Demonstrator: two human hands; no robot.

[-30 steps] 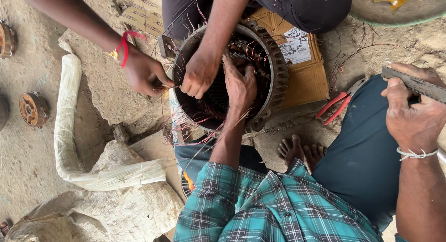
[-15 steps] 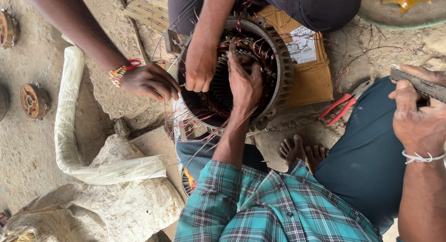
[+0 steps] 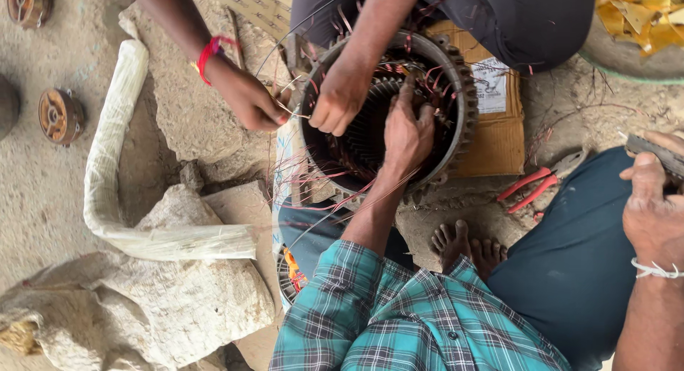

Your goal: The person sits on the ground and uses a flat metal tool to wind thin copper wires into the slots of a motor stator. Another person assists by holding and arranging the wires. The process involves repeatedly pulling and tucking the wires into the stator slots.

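The motor shell (image 3: pixel 456 79) — a round, ribbed metal ring with copper windings inside — lies on a piece of cardboard (image 3: pixel 499 129) on the dirt ground, and everything else is placed from it.

The left hand (image 3: pixel 407 132) reaches into the shell's opening from the near side, palm down, fingers (image 3: pixel 407 93) pressed onto the windings at the far inner wall. The fingers are bent onto the wire, but whether they pinch a strand or only press cannot be told. The sleeve behind it is green plaid.

The right hand (image 3: pixel 652 214) is well to the right of the shell, above a knee in dark blue cloth. It is closed around a flat dark bar (image 3: pixel 659 154) that sticks out past the thumb; a white thread circles the wrist.

2 hands of another person come in from the far side of the shell. One hand (image 3: pixel 340 97) is clenched at the shell's left rim; the other hand (image 3: pixel 249 100), with a red band on the wrist, sits just left of the shell and pinches thin wire (image 3: pixel 293 112).

Loose reddish wire strands (image 3: pixel 320 186) spill over the shell's near-left edge. Red-handled pliers (image 3: pixel 534 186) lie on the ground just right of the shell. Bare toes (image 3: pixel 467 246) show near its lower right. A long white bundle (image 3: pixel 114 157) curves across the ground well to the left, beside rough stones (image 3: pixel 178 293).
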